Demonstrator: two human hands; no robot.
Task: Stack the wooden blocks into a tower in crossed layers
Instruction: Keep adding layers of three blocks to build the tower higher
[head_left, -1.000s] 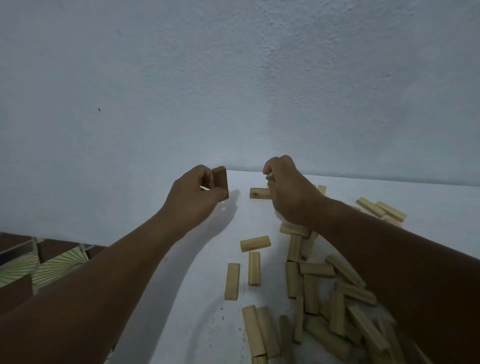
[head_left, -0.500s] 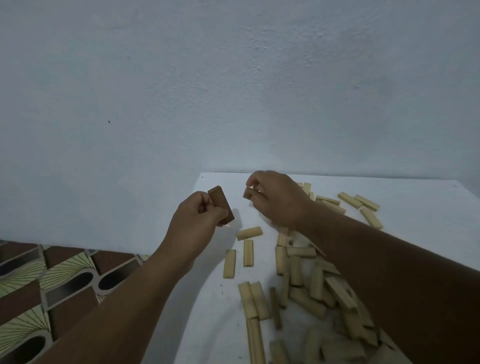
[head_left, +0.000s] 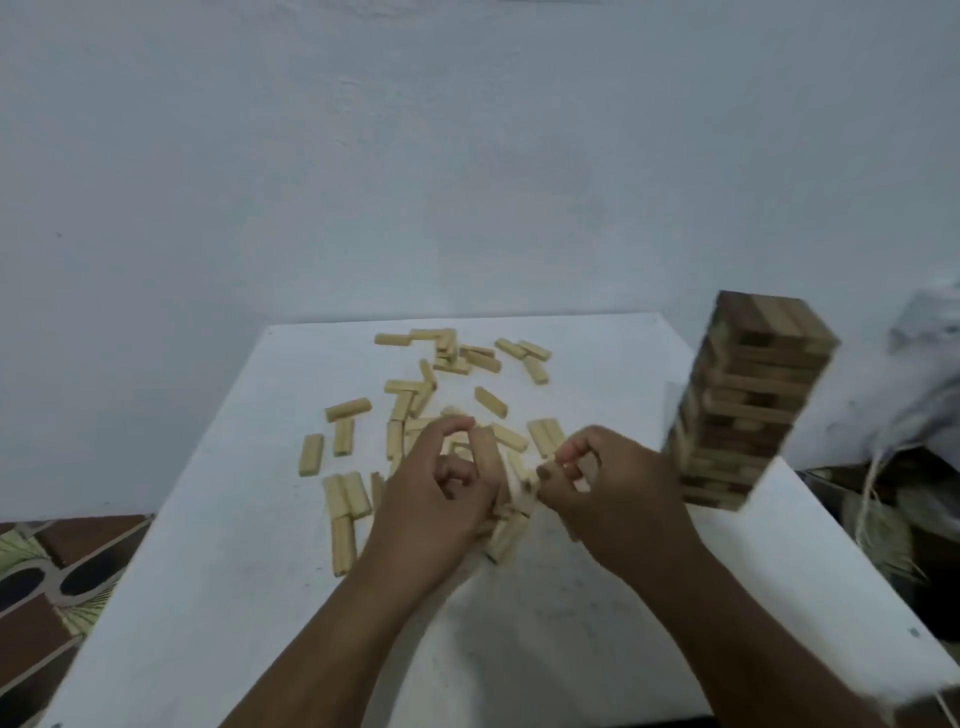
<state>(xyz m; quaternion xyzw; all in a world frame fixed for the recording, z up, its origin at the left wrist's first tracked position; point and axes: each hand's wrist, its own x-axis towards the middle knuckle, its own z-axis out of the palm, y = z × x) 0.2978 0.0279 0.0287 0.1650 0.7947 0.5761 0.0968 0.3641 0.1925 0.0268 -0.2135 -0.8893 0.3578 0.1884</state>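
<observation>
A tall tower (head_left: 748, 400) of crossed wooden blocks stands at the right side of the white table (head_left: 234, 597). Several loose pale blocks (head_left: 348, 409) lie scattered over the table's middle and far part. My left hand (head_left: 436, 499) hovers over the pile and grips one block (head_left: 487, 457) held upright between thumb and fingers. My right hand (head_left: 613, 493) is just right of it, left of the tower's base, with its fingers curled round another pale block (head_left: 586, 469) that is mostly hidden. The frame is blurred by motion.
A plain pale wall rises behind the table. Patterned floor tiles (head_left: 52, 587) show at the lower left. A grey cloth bundle (head_left: 914, 374) and loose straw-like fibres (head_left: 883, 519) sit just right of the tower, beyond the table's right edge.
The view has swung right and down, bringing the tower into sight. Both hands have dropped from above the table's far left corner to the block pile in the middle.
</observation>
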